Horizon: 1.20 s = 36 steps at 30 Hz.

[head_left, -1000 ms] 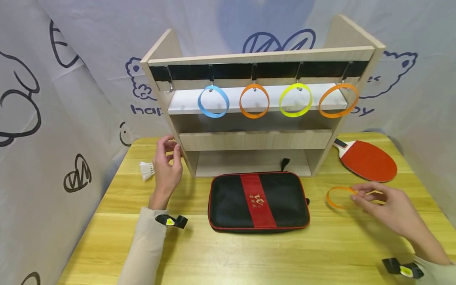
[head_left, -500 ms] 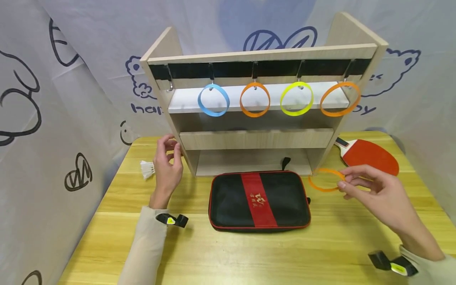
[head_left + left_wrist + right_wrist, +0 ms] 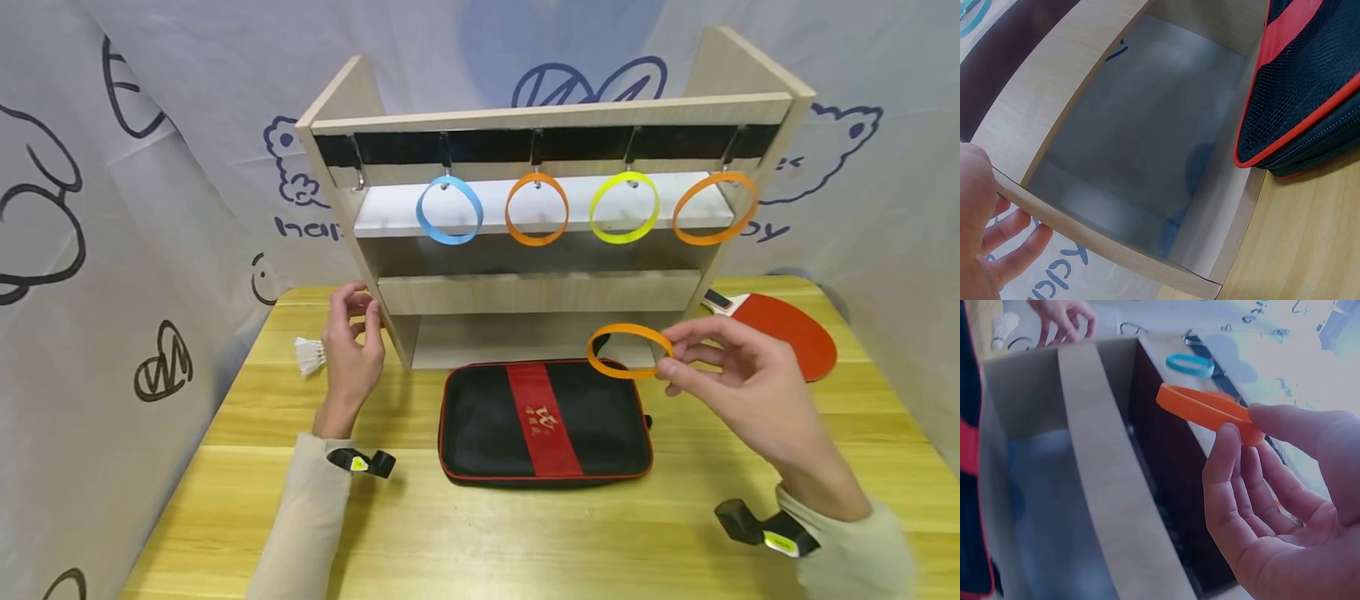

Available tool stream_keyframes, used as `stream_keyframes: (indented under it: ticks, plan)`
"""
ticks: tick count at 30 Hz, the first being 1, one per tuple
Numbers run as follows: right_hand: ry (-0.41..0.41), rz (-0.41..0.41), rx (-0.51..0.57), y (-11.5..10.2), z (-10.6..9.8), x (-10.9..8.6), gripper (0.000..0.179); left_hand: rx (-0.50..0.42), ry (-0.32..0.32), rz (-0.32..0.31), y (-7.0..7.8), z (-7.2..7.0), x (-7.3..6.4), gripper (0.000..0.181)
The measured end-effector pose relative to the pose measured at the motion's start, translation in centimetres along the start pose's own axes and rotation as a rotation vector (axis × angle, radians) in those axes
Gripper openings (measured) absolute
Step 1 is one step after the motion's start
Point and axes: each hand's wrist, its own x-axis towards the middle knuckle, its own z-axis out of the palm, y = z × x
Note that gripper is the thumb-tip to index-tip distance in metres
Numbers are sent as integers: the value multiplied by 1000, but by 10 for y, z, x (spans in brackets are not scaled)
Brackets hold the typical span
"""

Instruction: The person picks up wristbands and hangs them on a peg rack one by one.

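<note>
My right hand [image 3: 742,379] pinches an orange silicone wristband [image 3: 630,375] between thumb and fingertips. In the head view the band overlaps the far right corner of a black zip case [image 3: 480,425] with a red stripe. The right wrist view shows the same wristband [image 3: 1200,412] tilted, pointing away from the fingertips. My left hand [image 3: 354,358] rests against the left side of a wooden shelf unit [image 3: 540,293], fingers loosely bent and fingertips touching the panel. Along the top, blue [image 3: 422,225], orange [image 3: 510,223], yellow [image 3: 595,223] and orange [image 3: 678,225] wristbands hang from hooks.
The leftmost hook [image 3: 360,179] carries no band. A white shuttlecock [image 3: 307,356] lies left of my left hand. Behind my right hand lies a red table tennis bat [image 3: 791,329]. All stand on a wooden table [image 3: 480,533], with a printed cloth [image 3: 187,208] behind.
My right hand has carried the orange wristband leftward and up, from the right of the table to in front of the shelf unit. My left hand has stayed in place.
</note>
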Motion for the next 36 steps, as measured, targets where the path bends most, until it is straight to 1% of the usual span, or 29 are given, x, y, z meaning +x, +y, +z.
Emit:
stream_keyframes:
  ticks: [9, 14, 22, 30, 36]
  plan:
    - [-10, -82, -50, -11, 37, 26, 32, 0, -7, -4, 0, -3, -2, 29]
    - [8, -108, -72, -14, 57, 37, 30, 8, -1, -12, -1, -5, -2, 29]
    - [32, -113, -29, -14, 81, 58, 32, 15, 11, -2, -1, -7, -1, 29]
    - [4, -176, 20, -12, 105, 81, 36, 13, -3, -3, -1, -5, 0, 30]
    - [0, -207, 55, -12, 119, 89, 33, -3, -13, 6, -2, -1, 1, 29]
